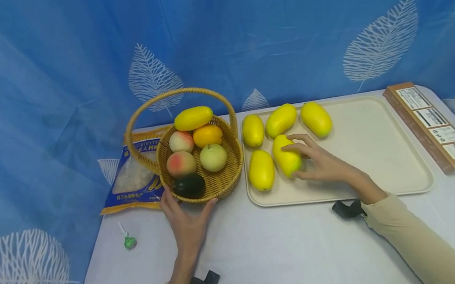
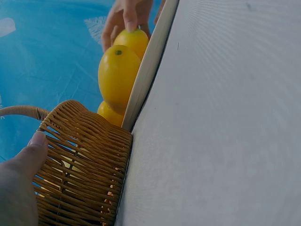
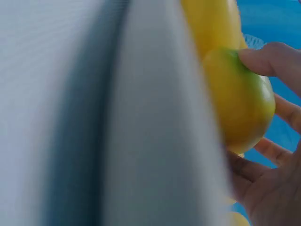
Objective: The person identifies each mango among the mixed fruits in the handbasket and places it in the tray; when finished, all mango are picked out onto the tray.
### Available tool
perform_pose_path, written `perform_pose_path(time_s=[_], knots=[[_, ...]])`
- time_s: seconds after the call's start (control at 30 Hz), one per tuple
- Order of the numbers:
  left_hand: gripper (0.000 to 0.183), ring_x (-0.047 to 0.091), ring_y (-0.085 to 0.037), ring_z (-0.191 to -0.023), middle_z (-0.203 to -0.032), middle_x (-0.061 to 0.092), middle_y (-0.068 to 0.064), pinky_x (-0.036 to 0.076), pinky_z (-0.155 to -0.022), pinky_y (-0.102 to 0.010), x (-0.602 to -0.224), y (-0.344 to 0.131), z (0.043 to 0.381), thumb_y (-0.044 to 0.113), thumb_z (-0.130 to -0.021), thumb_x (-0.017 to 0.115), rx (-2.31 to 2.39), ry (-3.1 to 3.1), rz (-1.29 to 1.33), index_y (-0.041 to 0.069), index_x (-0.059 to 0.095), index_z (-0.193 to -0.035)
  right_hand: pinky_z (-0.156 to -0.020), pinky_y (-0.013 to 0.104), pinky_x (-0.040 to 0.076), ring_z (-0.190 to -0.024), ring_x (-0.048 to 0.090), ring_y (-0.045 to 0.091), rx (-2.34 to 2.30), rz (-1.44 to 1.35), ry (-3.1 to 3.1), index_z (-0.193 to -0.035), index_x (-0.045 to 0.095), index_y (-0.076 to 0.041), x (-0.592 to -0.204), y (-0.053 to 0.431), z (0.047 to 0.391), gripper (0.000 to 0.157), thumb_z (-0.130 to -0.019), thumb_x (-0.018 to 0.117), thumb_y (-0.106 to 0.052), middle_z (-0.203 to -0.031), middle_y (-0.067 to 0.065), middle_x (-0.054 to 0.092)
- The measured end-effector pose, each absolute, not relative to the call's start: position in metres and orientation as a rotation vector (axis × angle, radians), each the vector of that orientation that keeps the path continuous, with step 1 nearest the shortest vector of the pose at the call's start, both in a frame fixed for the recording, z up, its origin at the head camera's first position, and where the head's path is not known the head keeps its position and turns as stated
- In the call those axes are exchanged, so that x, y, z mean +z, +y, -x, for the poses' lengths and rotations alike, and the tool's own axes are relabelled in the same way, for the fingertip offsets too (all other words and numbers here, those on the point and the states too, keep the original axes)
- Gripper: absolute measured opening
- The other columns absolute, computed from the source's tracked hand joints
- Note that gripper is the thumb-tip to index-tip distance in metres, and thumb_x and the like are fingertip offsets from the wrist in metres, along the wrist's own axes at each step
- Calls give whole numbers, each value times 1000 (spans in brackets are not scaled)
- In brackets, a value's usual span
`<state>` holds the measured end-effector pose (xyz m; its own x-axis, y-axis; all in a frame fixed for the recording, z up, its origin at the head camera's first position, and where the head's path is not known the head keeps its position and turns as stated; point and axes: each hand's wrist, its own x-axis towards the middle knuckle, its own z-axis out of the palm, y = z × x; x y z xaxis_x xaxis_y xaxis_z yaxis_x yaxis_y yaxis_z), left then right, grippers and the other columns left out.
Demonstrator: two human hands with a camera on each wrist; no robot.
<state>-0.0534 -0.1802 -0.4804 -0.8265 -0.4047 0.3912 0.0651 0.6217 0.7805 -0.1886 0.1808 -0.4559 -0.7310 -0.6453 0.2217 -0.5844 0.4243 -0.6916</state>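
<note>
In the head view my right hand (image 1: 318, 162) curves its fingers and thumb around a yellow toy mango (image 1: 283, 156) with a green end. The right wrist view shows the thumb pressed near that green end (image 3: 240, 61). Several more yellow mangoes (image 1: 261, 171) lie around it on a cream tray (image 1: 371, 144). My left hand (image 1: 188, 224) rests spread against the near side of a wicker basket (image 1: 232, 181), thumb on its woven wall. Inside are a yellow mango (image 1: 193, 118), an orange fruit (image 1: 208, 136), two peaches (image 1: 181, 163), a pale green fruit (image 1: 214, 157) and a dark green avocado-like fruit (image 1: 189, 186).
The basket's tall handle (image 1: 179, 91) arches above the fruit. A blue and yellow pasta bag (image 1: 131, 181) lies partly behind the basket, with a green lollipop (image 1: 130, 242) nearer. Right of the tray is a long brown box (image 1: 434, 130). A blue leaf-print curtain (image 1: 283, 37) hangs behind.
</note>
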Motion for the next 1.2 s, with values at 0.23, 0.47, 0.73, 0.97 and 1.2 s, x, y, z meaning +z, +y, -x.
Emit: perform_pose_path(time_s=[0.23,0.47,0.73,0.97,1.2], knots=[[125,29,-36,-140,-153,22,-22,29,-113,-61,-480,-180,53,34,-64,92,-1141,-2294,-260,7,14,-157,-101,59,42,-131,39,39,-1148,1090,2664,-133,52,-18,-460,181,189,68,-74,86,-19,-148,21,27],[124,30,-37,-139,-152,23,-23,29,-113,-62,-481,-181,55,35,-64,93,-1127,-2287,-251,6,15,-157,-102,60,41,-131,37,38,-1140,1095,2698,-128,53,-13,-460,183,190,68,-70,89,-17,-143,22,32],[125,28,-37,-140,-153,21,-23,28,-114,-62,-482,-181,54,35,-64,92,-1145,-2290,-261,8,14,-157,-100,60,44,-129,40,40,-1158,1125,2689,-129,50,-12,-458,183,188,72,-69,89,-15,-144,23,31],[125,28,-37,-140,-152,22,-23,27,-114,-62,-482,-182,54,35,-64,92,-1143,-2282,-248,7,14,-157,-97,64,44,-126,42,43,-1166,1088,2706,-129,50,-11,-458,187,192,74,-67,91,-15,-144,23,32],[124,29,-37,-140,-152,23,-23,28,-114,-61,-481,-181,54,35,-64,92,-1145,-2283,-251,6,15,-157,-98,65,43,-127,42,44,-1119,1047,2711,-130,50,-13,-459,191,190,74,-69,90,-21,-146,23,30]])
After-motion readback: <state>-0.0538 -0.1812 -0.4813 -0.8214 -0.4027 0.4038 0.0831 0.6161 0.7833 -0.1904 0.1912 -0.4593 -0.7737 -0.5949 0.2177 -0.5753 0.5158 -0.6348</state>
